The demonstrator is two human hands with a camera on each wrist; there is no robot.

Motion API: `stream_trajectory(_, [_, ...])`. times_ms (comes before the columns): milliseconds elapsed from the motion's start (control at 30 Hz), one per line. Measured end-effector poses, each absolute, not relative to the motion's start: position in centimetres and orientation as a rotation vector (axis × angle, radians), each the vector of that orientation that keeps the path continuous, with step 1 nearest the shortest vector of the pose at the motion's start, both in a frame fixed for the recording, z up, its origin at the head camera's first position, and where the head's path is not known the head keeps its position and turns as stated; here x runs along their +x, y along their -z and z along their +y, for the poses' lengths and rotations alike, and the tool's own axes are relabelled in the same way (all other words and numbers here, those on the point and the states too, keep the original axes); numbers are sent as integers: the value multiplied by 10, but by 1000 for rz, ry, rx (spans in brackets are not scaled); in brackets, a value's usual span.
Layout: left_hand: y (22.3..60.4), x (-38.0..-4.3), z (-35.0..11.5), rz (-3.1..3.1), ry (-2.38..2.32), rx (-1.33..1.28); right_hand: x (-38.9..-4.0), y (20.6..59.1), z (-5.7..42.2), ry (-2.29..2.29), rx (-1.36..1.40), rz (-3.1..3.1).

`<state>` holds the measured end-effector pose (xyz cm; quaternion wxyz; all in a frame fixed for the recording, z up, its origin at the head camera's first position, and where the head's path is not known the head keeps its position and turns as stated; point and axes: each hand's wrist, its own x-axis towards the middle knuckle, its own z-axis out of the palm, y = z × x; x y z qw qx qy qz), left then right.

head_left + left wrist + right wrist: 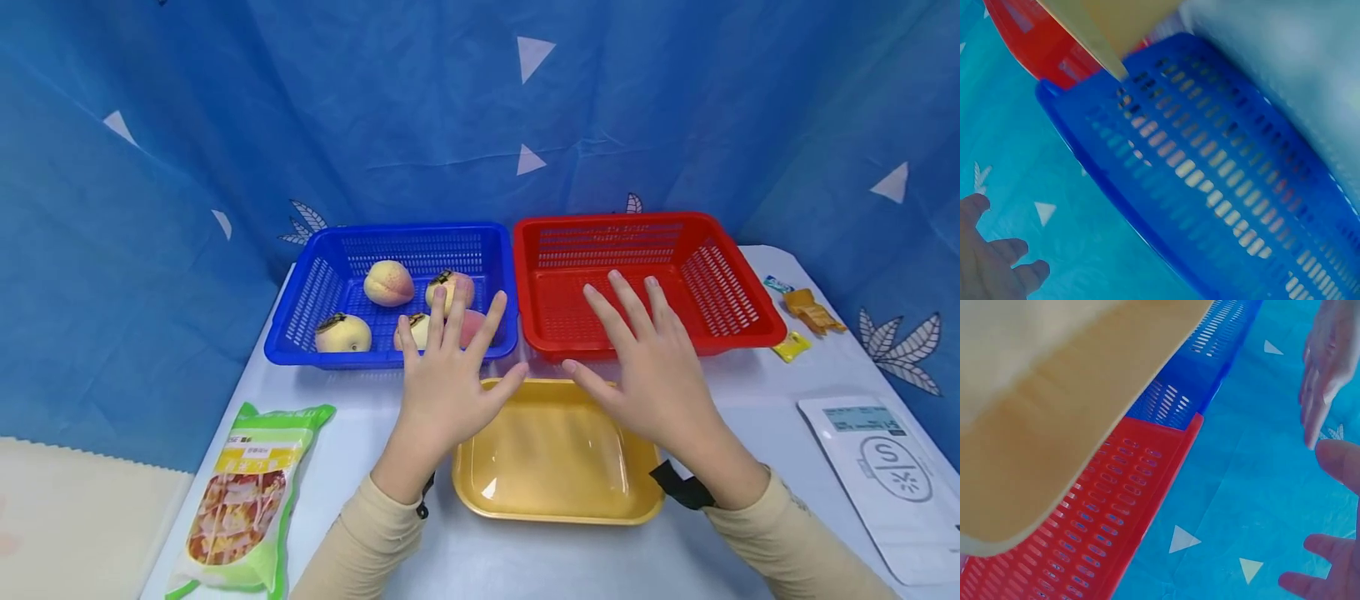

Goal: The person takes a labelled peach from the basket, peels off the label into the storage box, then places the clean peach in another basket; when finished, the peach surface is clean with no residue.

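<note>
Both hands hover with fingers spread and nothing in them. My left hand (pixel 447 383) is raised between the blue basket (pixel 360 360) and the yellow tray (pixel 555 467), its fingers overlapping the basket's front right in the head view. My right hand (pixel 660 383) is over the tray's right side, fingertips in front of the red basket (pixel 566 308). Inside the blue basket lie a peach (pixel 388 283), a persimmon (pixel 343 333) and several other fruits, some partly hidden behind the left fingers. Inside the yellow tray, only its bare glossy surface shows.
A green food packet (pixel 240 508) lies at the left of the table. On the right are a white electronic scale (pixel 888 492) and small wrapped snacks (pixel 813 312) beside the red basket. A blue curtain (pixel 450 108) hangs behind the baskets.
</note>
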<state>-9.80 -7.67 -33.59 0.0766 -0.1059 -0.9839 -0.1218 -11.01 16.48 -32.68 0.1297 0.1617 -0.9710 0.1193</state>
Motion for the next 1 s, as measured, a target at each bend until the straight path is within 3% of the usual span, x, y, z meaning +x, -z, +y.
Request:
stream_trajectory(300, [331,-107,-124,-3002,425,-144,-129,314,156,-522,654,-2811])
stream_trajectory(600, [332,-111,-190,-3020,519,190,-159,307,125,-648,836,-2977])
stream_trajectory(1000, [347,-115,-238,-3058,670,513,-212,336,68,-600,1081,-3097])
